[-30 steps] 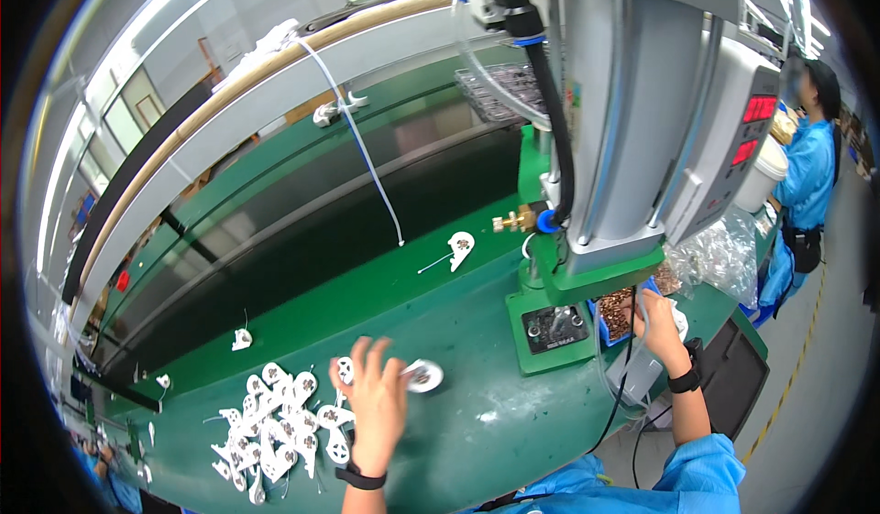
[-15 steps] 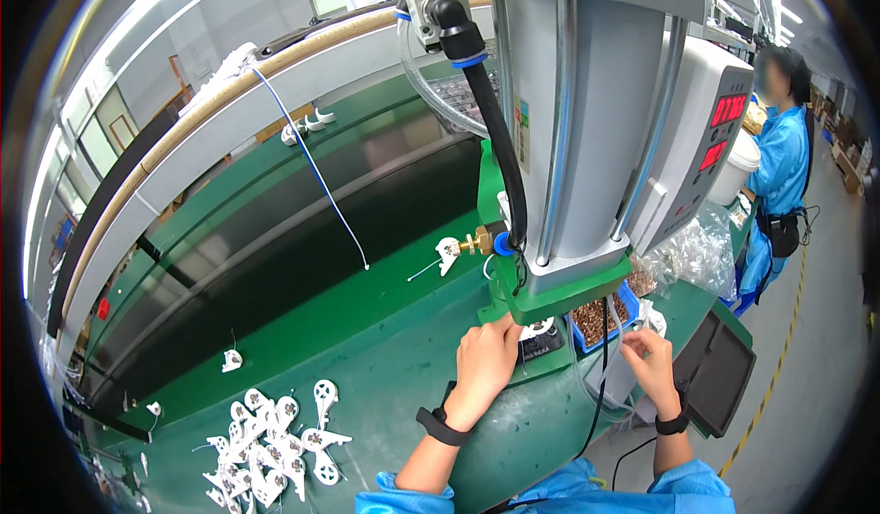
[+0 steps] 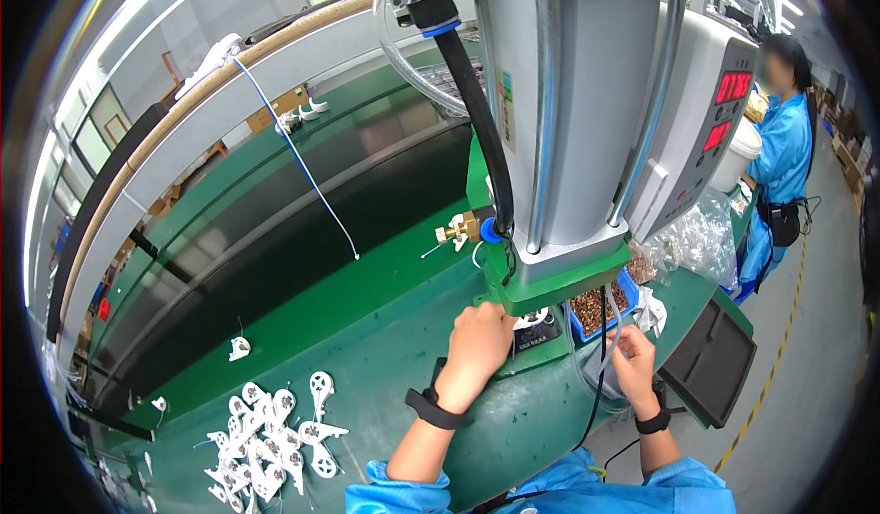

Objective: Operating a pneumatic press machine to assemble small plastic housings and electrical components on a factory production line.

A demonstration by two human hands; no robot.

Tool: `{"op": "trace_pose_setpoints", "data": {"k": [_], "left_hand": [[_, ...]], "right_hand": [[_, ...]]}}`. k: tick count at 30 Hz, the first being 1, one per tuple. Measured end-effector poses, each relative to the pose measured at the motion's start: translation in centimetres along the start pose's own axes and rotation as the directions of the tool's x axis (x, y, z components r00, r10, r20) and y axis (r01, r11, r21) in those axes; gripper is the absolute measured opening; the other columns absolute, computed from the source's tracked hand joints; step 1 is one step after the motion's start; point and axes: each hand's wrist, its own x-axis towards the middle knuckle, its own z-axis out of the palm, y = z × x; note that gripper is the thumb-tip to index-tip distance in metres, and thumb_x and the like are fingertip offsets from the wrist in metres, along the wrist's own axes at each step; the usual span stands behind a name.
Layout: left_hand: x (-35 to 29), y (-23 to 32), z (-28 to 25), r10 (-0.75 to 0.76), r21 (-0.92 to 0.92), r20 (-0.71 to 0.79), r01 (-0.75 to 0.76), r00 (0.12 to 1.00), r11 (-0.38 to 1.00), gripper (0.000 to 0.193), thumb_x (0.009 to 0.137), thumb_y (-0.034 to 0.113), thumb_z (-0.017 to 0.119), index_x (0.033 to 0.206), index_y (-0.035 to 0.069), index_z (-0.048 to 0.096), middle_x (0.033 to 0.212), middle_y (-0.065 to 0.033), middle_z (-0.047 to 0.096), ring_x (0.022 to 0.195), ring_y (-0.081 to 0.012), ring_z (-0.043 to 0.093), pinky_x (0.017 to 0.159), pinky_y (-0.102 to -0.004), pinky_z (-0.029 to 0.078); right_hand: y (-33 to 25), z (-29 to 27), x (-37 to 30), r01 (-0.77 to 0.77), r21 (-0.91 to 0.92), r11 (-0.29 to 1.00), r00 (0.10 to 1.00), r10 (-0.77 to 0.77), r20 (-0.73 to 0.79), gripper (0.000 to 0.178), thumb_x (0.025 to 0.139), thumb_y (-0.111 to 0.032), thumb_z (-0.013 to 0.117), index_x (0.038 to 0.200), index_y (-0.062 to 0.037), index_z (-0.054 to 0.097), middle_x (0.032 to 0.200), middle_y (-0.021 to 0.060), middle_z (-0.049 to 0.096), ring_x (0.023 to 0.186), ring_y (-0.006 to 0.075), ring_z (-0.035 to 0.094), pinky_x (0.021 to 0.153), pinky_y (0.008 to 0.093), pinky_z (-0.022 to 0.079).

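Note:
My left hand (image 3: 481, 344) reaches under the green head of a pneumatic press (image 3: 573, 280), its fingers bent and their tips hidden. Just beside it, a white plastic part (image 3: 532, 318) lies on the black fixture (image 3: 539, 336) below the press. My right hand (image 3: 632, 358) is closed in a pinch in front of the press, near a clear tube and black cable. Whatever sits between its fingertips is too small to make out. Behind that hand stands a blue bin (image 3: 598, 317) of small copper-coloured pieces.
Several white wheel-like plastic parts (image 3: 266, 436) lie piled on the green bench at left. A brass fitting (image 3: 458, 230) sticks out from the press. At right are a black tray (image 3: 708, 363), clear plastic bags (image 3: 701, 239) and a co-worker in blue (image 3: 779, 161).
My right hand has moved slightly left, its fingers now drawn together. My left hand has shifted a little left and stays by the fixture. The whole view has moved slightly.

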Motion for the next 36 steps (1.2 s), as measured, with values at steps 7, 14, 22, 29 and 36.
{"op": "trace_pose_setpoints", "data": {"k": [7, 14, 22, 29, 36], "left_hand": [[-0.6, 1.6, -1.6, -0.118, -0.120, 0.106, 0.131, 0.987, 0.984, 0.020, 0.086, 0.018, 0.053, 0.097, 0.003, 0.062, 0.069, -0.0221, 0.059, 0.060, -0.0332, 0.057, 0.057, -0.0407, 0.043], [-2.6, 0.4, -0.5, -0.211, -0.432, -0.027, 0.179, 0.977, 0.884, 0.023, 0.090, 0.017, 0.050, 0.105, -0.001, 0.054, 0.068, -0.0066, 0.057, 0.052, -0.0099, 0.045, 0.049, -0.0260, 0.037], [-2.8, -0.4, 1.4, -0.260, -0.659, 0.006, 0.199, 0.966, 0.726, 0.025, 0.091, 0.016, 0.049, 0.110, 0.000, 0.052, 0.080, -0.0012, 0.055, 0.049, -0.0047, 0.040, 0.045, -0.0210, 0.035], [-2.7, -0.1, 1.6, -0.269, -0.671, -0.031, 0.180, 0.963, 0.720, 0.014, 0.093, 0.015, 0.045, 0.096, 0.003, 0.050, 0.055, 0.0013, 0.044, 0.045, -0.0045, 0.039, 0.041, -0.0223, 0.030], [-2.7, -0.6, 1.9, -0.285, -0.670, -0.007, 0.207, 0.959, 0.712, 0.016, 0.092, 0.017, 0.046, 0.097, 0.002, 0.051, 0.047, -0.0002, 0.045, 0.041, -0.0064, 0.041, 0.040, -0.0244, 0.031]], "right_hand": [[1.4, 0.2, -1.0, -0.091, -0.073, 0.993, 0.993, 0.096, 0.075, 0.007, 0.078, 0.005, 0.056, 0.085, 0.0050, 0.057, 0.079, 0.0049, 0.056, 0.069, 0.0078, 0.055, 0.062, 0.0199, 0.044], [1.1, -0.2, 0.6, -0.228, 0.336, 0.914, 0.974, 0.207, 0.096, 0.008, 0.081, 0.005, 0.056, 0.088, 0.0028, 0.059, 0.086, 0.0047, 0.062, 0.080, 0.0105, 0.059, 0.072, 0.0235, 0.047], [-2.0, 0.0, 4.2, -0.291, 0.281, 0.914, 0.919, 0.186, 0.347, 0.017, 0.078, -0.002, 0.065, 0.094, 0.0034, 0.061, 0.091, 0.0076, 0.064, 0.082, 0.0114, 0.060, 0.075, 0.0242, 0.048], [-4.0, 2.7, 6.1, 0.130, 0.195, 0.972, 0.916, -0.193, 0.353, 0.014, 0.074, -0.009, 0.069, 0.085, -0.0024, 0.064, 0.072, 0.0038, 0.059, 0.057, 0.0101, 0.050, 0.051, 0.0234, 0.039], [-4.4, 4.9, 8.1, 0.223, -0.054, 0.973, 0.858, -0.170, 0.485, 0.017, 0.074, -0.013, 0.070, 0.088, -0.0040, 0.065, 0.070, 0.0039, 0.058, 0.052, 0.0099, 0.046, 0.048, 0.0236, 0.036]]}}
